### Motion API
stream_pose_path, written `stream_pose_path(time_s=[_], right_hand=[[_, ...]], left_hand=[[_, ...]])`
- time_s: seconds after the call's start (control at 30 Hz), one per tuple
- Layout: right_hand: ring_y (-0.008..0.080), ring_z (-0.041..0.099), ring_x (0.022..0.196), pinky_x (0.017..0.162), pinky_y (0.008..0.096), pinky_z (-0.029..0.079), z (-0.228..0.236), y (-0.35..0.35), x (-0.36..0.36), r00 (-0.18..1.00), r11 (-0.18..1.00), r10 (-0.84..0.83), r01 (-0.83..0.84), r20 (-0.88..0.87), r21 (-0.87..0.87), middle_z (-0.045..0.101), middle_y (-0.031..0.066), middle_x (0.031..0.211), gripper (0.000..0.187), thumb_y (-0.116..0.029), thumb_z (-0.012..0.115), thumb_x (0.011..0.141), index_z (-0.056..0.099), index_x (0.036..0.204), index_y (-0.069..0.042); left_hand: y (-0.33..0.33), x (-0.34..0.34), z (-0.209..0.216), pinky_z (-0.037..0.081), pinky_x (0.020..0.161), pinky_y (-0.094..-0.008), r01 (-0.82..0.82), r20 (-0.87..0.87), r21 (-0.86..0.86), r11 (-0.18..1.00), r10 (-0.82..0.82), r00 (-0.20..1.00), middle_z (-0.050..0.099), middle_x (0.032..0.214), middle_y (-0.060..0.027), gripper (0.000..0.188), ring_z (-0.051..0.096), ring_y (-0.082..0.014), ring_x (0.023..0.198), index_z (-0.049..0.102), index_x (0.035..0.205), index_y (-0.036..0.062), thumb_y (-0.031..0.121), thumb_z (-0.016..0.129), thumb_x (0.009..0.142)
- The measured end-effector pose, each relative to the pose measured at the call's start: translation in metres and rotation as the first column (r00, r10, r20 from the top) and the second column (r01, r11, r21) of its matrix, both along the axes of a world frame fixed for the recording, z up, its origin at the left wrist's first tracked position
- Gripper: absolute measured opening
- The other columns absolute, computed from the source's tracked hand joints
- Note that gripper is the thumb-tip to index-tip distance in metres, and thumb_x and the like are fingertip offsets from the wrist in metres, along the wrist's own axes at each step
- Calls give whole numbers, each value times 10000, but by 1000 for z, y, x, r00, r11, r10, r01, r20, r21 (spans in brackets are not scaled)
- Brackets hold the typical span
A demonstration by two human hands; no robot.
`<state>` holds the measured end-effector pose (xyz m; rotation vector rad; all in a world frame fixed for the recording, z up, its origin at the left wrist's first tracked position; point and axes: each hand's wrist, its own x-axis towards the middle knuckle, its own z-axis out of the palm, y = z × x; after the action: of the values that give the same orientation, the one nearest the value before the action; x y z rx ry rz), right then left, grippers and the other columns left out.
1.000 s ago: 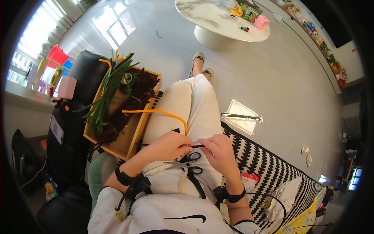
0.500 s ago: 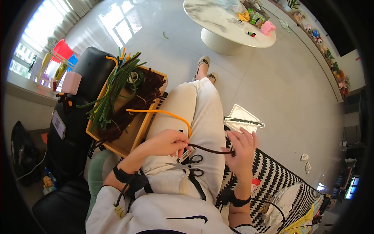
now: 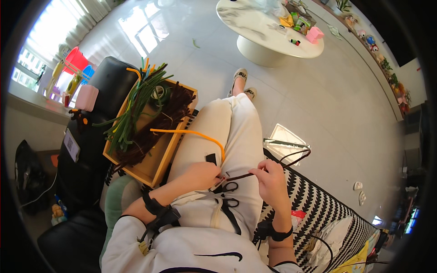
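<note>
A dark brown pipe cleaner (image 3: 240, 176) stretches across my lap between my hands. My left hand (image 3: 203, 176) is closed at its left end, with the fingertips partly hidden. My right hand (image 3: 273, 181) pinches it between thumb and fingers, and its far part reaches up to the right, bent back in a narrow loop. Black-handled scissors (image 3: 231, 201) lie on my lap just below, beside a small pale object (image 3: 218, 184) partly covered by my left hand. An orange pipe cleaner (image 3: 200, 133) arches from the box edge onto my thigh.
At my left, a wooden box (image 3: 159, 169) holds green and brown pipe cleaners (image 3: 157, 129) and a dark green tape roll (image 3: 158, 93). A black sofa arm (image 3: 111, 82) stands behind it. Patterned fabric (image 3: 314, 200) lies at my right. A round marble table (image 3: 259, 27) stands ahead.
The brown pipe cleaner now extends beyond my right hand in a bent loop. My right hand has moved slightly left and down and turned, its fingers now pinching. My left hand has shifted only slightly.
</note>
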<state>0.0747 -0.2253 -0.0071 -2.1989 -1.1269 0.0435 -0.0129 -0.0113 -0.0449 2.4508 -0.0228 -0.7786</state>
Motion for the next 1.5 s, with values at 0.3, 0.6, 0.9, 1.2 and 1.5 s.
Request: stream_pose_path(time_s=[0.3, 0.6, 0.9, 1.2, 1.5], right_hand=[[242, 536, 746, 678, 356, 391, -4, -3, -4, 997, 997, 22, -17, -79, 72, 551, 42, 772, 191, 50, 609, 652, 667, 797, -60], [218, 524, 799, 799, 371, 357, 3, 12, -13, 991, 991, 132, -133, 19, 35, 555, 27, 784, 185, 9, 646, 617, 654, 769, -96], [218, 527, 818, 812, 370, 357, 6, 19, -12, 970, 971, 238, -235, -53, 52, 564, 12, 785, 176, -42, 711, 609, 629, 755, -99], [210, 534, 794, 799, 356, 363, -1, 22, -3, 954, 956, 262, -237, -144, 171, 576, 1, 749, 179, -91, 755, 607, 623, 726, -107], [211, 543, 793, 801, 344, 369, 0, 26, -4, 903, 930, 348, -299, -253, 214, 594, 0, 770, 165, -49, 736, 618, 635, 733, -111]], left_hand=[[-7, -12, -19, 494, 627, -365, -89, 159, -64, 994, 98, 982, 626, 761, -89, 177, 620, -240, 704, 599, 904, 80, 220, 650, 808], [4, 5, 25, 448, 540, -230, -368, -396, -609, 703, 132, 909, 575, 732, -29, 253, 518, -76, 561, 561, 1109, -6, 157, 421, 975], [5, 4, 25, 455, 597, -260, -122, -199, -660, 741, -16, 980, 640, 786, -71, 288, 571, -105, 650, 611, 1054, -23, 161, 655, 836], [6, 4, 32, 473, 693, -263, -130, -108, -671, 730, 78, 991, 651, 941, -63, 325, 613, -134, 859, 572, 1021, 8, 103, 730, 753], [9, -1, 22, 434, 582, -198, -231, -215, -767, 598, 100, 972, 647, 878, -20, 236, 527, -40, 709, 592, 964, -5, 60, 721, 777]])
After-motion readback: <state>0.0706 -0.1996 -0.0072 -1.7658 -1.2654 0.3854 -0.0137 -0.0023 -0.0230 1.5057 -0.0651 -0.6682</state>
